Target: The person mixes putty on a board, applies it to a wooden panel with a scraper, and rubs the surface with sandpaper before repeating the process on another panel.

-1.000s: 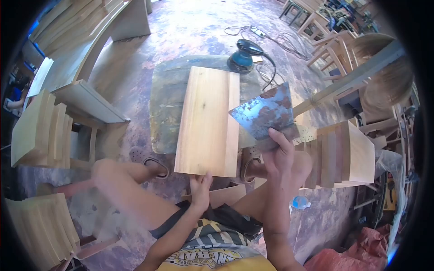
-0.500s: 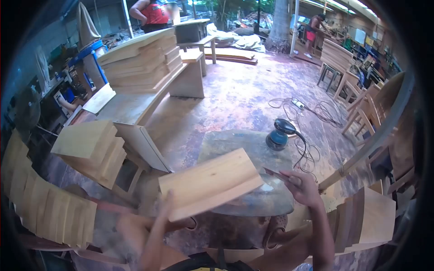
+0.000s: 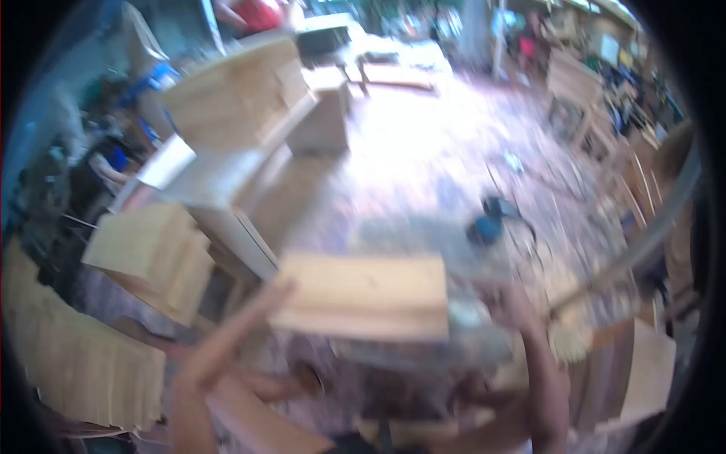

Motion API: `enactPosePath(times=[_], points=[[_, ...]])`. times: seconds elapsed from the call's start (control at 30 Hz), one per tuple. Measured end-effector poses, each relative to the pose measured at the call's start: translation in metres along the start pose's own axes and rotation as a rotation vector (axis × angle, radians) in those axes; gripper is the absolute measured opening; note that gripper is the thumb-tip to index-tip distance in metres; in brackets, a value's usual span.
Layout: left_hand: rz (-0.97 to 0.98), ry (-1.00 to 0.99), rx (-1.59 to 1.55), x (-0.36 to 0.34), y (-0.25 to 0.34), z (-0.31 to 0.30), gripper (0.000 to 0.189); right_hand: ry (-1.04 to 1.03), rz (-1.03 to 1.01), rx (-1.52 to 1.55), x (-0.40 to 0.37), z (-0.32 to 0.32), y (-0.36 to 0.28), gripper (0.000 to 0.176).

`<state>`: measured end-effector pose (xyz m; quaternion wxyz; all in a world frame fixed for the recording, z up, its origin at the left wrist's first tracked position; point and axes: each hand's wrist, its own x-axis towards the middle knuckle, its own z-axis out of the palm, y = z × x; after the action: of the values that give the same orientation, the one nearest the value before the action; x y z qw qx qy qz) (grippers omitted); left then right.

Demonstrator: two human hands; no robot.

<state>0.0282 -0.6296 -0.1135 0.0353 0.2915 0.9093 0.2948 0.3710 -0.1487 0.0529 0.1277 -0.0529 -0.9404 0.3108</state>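
Observation:
A light wooden board (image 3: 363,295) lies level in front of me, above the grey work surface (image 3: 408,234). My left hand (image 3: 281,295) grips the board at its left end. Right of the board is my right hand (image 3: 505,304), closed around a small thin piece that is too blurred to make out. A blue and black sander (image 3: 485,229) sits behind the board, on the right of the work surface.
Stacked boards stand on a bench (image 3: 219,178) at the left, with more stacks at near left (image 3: 144,253) and lower right (image 3: 646,371). Cables lie on the floor beyond the sander. Two people are in the background. A pole slants across the right side.
The board has turned from a slant to nearly level. My left hand has moved up along its left end. The view has shifted and blurred.

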Motion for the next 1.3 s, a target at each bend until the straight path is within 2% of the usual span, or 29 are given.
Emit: enactPosePath(times=[0.03, 0.07, 0.1, 0.2, 0.27, 0.33, 0.37, 0.4, 0.43, 0.5, 0.57, 0.6, 0.63, 0.67, 0.7, 0.73, 0.77, 0.8, 0.83, 0.87, 0.93, 0.97, 1.03, 1.07, 1.13, 1.3], points=[[-0.037, -0.048, -0.326, -0.001, 0.046, -0.015, 0.068, -0.072, 0.072, -0.118, 0.001, -0.02, -0.031, 0.046], [-0.057, -0.217, -0.34, 0.013, 0.036, -0.007, 0.067, -0.019, 0.179, -0.079, -0.003, -0.025, -0.043, 0.039], [-0.09, -0.326, -0.511, 0.002, 0.111, -0.044, 0.066, 0.013, 0.151, -0.077, -0.003, -0.03, -0.047, 0.039], [-0.117, -0.324, -0.356, 0.02, 0.072, -0.006, 0.056, 0.027, 0.224, 0.009, -0.004, -0.03, -0.049, 0.034], [-0.109, -0.305, -0.34, 0.017, 0.079, 0.004, 0.057, 0.151, 0.159, 0.072, -0.013, -0.029, -0.04, 0.031], [-0.106, -0.299, -0.332, 0.013, 0.096, 0.006, 0.059, 0.124, 0.231, 0.041, -0.02, -0.036, -0.039, 0.03], [-0.138, -0.261, -0.224, 0.013, 0.111, -0.001, 0.062, 0.092, 0.295, 0.01, -0.024, -0.038, -0.038, 0.03], [-0.171, -0.223, -0.11, 0.015, 0.125, -0.01, 0.066, 0.085, 0.309, 0.01, -0.028, -0.036, -0.033, 0.03], [-0.178, -0.234, -0.112, 0.02, 0.132, -0.011, 0.066, 0.155, 0.237, 0.125, -0.03, -0.031, -0.025, 0.027], [0.424, 0.25, 0.321, 0.034, 0.153, -0.007, 0.048, 0.225, 0.164, 0.241, -0.033, -0.025, -0.011, 0.025], [0.691, 0.08, 0.119, 0.038, 0.19, 0.008, 0.026, 0.302, 0.199, 0.433, -0.037, -0.02, -0.003, 0.021], [0.805, -0.003, 0.041, 0.032, 0.207, 0.027, 0.019, 0.299, 0.194, 0.432, -0.035, -0.023, -0.005, 0.021], [0.921, -0.085, -0.039, 0.019, 0.223, 0.049, 0.012, 0.32, 0.284, 0.504, -0.035, -0.029, -0.01, 0.02], [0.944, -0.264, -0.055, -0.001, 0.243, 0.059, 0.022, 0.342, 0.378, 0.579, -0.037, -0.033, -0.015, 0.02], [1.11, -0.282, -0.105, -0.021, 0.256, 0.077, 0.031, 0.343, 0.378, 0.581, -0.038, -0.038, -0.02, 0.02], [1.276, -0.301, -0.157, -0.038, 0.264, 0.088, 0.041, 0.364, 0.464, 0.733, -0.037, -0.044, -0.026, 0.018], [1.277, -0.304, -0.154, -0.052, 0.272, 0.084, 0.041, 0.384, 0.55, 0.888, -0.035, -0.047, -0.031, 0.017], [1.207, -0.416, -0.152, -0.066, 0.283, 0.079, 0.054, 0.388, 0.553, 0.89, -0.032, -0.044, -0.035, 0.017], [1.138, -0.524, -0.149, -0.071, 0.289, 0.077, 0.068, 0.477, 0.483, 1.007, -0.027, -0.04, -0.039, 0.015], [1.145, -0.526, -0.151, -0.069, 0.29, 0.08, 0.068, 0.565, 0.409, 1.119, -0.025, -0.038, -0.042, 0.014], [1.215, -0.605, 0.258, -0.064, 0.286, 0.09, 0.085, 0.545, 0.432, 1.09, -0.024, -0.042, -0.053, 0.013], [1.218, -0.606, 0.253, -0.06, 0.277, 0.106, 0.085, 0.519, 0.451, 1.066, -0.025, -0.044, -0.054, 0.013], [1.13, -0.439, 0.235, -0.058, 0.255, 0.141, 0.084, 0.505, 0.474, 0.952, -0.026, -0.046, -0.037, 0.016], [1.127, -0.465, 0.227, -0.061, 0.265, 0.127, 0.084, 0.481, 0.508, 0.852, -0.033, -0.041, -0.031, 0.02], [0.987, -0.44, 0.339, -0.042, 0.285, 0.097, 0.081, 0.508, 0.508, 0.834, -0.034, -0.04, -0.034, 0.017], [0.97, -0.494, 0.281, -0.015, 0.283, 0.082, 0.075, 0.5, 0.432, 0.799, -0.038, -0.044, -0.04, 0.013]])
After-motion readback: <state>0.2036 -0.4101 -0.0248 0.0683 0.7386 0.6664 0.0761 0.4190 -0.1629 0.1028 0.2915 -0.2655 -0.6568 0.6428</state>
